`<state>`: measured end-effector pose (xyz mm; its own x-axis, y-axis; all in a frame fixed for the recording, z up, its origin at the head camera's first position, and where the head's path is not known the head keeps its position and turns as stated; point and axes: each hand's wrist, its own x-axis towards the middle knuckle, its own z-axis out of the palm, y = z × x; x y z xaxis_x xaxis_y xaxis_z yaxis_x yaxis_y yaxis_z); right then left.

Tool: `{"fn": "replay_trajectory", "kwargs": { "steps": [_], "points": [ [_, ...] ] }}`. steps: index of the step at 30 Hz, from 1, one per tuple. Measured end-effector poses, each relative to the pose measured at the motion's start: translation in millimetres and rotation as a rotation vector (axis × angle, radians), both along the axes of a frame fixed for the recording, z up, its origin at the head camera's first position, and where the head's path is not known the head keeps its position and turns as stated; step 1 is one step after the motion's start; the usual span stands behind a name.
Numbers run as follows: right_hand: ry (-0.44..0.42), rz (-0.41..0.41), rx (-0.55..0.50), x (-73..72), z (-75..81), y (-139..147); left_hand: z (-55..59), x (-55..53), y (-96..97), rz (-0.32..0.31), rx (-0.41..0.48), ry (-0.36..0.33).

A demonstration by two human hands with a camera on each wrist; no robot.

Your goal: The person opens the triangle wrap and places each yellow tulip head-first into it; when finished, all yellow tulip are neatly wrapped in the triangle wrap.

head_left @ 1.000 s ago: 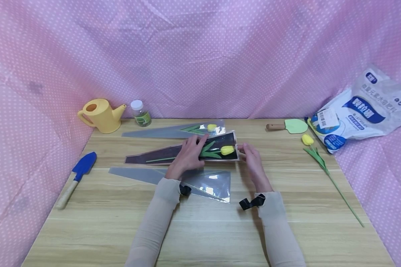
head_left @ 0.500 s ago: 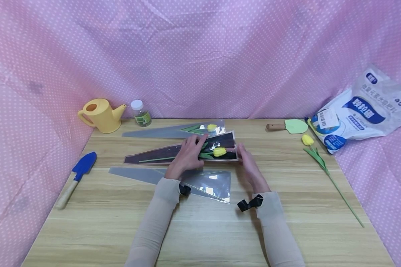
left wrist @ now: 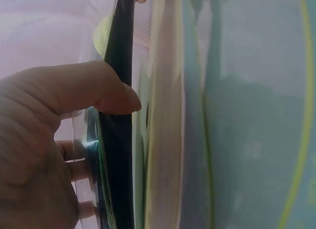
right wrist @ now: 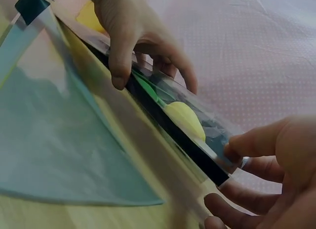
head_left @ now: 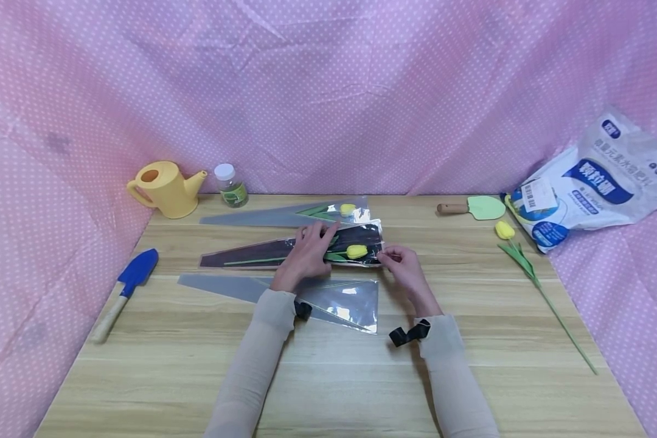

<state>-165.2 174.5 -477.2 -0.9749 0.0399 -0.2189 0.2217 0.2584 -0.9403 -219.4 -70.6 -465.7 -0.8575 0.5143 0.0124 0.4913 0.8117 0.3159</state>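
A clear tapered flower sleeve with a dark backing (head_left: 356, 234) lies across the middle of the table, its wide end to the right. Inside it is a yellow tulip (head_left: 357, 251), with green leaves partly covered by my left hand (head_left: 305, 255). That hand grips the sleeve across its width; in the left wrist view the thumb (left wrist: 118, 98) presses the near edge and other fingers show at the far side. At the wide end, my right hand (head_left: 407, 272) pinches the sleeve's rim between thumb and fingers, seen closely in the right wrist view.
Behind lies another sleeved tulip (head_left: 347, 210); in front, a flat clear sleeve (head_left: 356, 298). A blue trowel (head_left: 137, 271), yellow watering can (head_left: 170, 188) and jar (head_left: 232, 188) stand left. Rightward are a green trowel (head_left: 486, 207), loose tulip (head_left: 520, 258) and white bag (head_left: 597, 182).
The tulip has slid left, deeper into the sleeve. My right hand's fingers moved from the tulip at the sleeve's mouth to pinching its rim. The sleeve shifted slightly left; my left hand kept its hold.
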Motion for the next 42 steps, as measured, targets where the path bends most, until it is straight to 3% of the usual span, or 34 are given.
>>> {"fn": "replay_trajectory", "kwargs": {
  "steps": [9,22,34,42],
  "points": [
    [0.042,0.054,0.201,-4.1,-7.5,-3.2,-6.8,-5.5,-7.9,0.016,0.027,-0.05],
    [0.044,0.118,0.338,-15.1,-3.5,-9.5,-9.8,-7.2,-20.9,0.021,0.071,-0.061],
    [0.023,0.131,0.384,-21.3,-3.7,-8.8,-8.7,-7.5,-24.6,0.01,0.085,-0.122],
    [0.011,0.145,0.381,-24.2,-3.8,-6.8,-8.5,-5.5,-25.8,0.048,0.103,-0.139]
  ]
}}
